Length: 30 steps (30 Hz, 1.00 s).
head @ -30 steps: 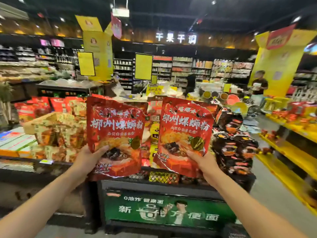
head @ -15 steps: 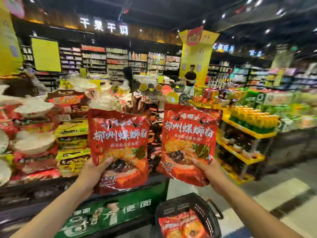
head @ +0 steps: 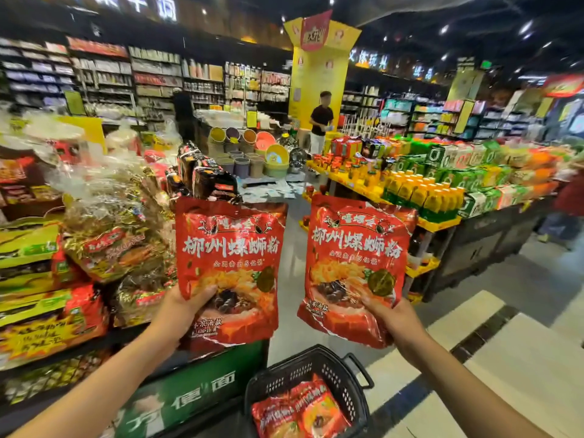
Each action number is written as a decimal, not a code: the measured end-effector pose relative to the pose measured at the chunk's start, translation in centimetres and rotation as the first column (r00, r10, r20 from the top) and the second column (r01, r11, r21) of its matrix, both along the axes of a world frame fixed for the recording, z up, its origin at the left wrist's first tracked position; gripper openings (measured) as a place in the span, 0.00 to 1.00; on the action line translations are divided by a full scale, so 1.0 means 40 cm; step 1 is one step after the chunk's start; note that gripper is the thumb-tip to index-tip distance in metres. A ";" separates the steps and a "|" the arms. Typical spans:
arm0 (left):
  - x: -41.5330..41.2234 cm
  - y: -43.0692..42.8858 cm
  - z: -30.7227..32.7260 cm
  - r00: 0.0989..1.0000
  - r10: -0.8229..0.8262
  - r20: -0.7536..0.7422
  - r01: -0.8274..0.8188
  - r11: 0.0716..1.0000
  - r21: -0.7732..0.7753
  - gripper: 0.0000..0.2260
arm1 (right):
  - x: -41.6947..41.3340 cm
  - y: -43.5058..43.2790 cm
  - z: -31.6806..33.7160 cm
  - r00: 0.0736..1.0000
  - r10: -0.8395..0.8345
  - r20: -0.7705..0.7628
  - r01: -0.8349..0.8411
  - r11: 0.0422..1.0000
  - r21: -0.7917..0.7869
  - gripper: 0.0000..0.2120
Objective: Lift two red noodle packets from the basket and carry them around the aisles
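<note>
Red glossy noodle pouches, one gripped upright by left hand fingers, one by right hand, both raised at 12 o'clock above black plastic basket already holding matching packs; neither dropped in yet.

My left hand holds one packet up, my right hand another packet beside it, apart. Below and between them stands a basket with packets inside. Shelves of goods lie left, a drinks stand right behind.
</note>
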State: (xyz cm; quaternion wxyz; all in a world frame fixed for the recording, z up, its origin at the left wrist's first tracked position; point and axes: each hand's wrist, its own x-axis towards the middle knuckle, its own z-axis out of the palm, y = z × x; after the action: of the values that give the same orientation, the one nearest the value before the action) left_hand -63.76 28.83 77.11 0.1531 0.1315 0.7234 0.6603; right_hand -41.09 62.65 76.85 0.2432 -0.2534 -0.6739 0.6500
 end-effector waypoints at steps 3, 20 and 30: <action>-0.070 0.062 -0.015 1.000 -0.019 0.018 0.018 1.000 0.010 0.06 | -0.069 0.059 -0.008 1.000 -0.006 0.015 0.006 1.000 0.007 0.25; -0.231 0.376 -0.099 0.999 0.017 0.033 -0.018 0.999 0.029 0.11 | -0.339 0.446 -0.091 0.990 0.127 0.061 -0.127 0.992 -0.017 0.23; -0.093 0.566 -0.338 0.943 0.264 0.201 -0.274 0.961 0.025 0.27 | -0.410 0.718 -0.281 0.911 0.319 0.263 -0.317 0.947 -0.050 0.45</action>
State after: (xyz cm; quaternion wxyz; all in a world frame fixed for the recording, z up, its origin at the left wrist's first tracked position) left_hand -67.47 51.46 63.57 0.1286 -0.0301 0.6983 0.7035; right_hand -57.47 91.37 65.61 0.0401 -0.2267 -0.7307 0.6427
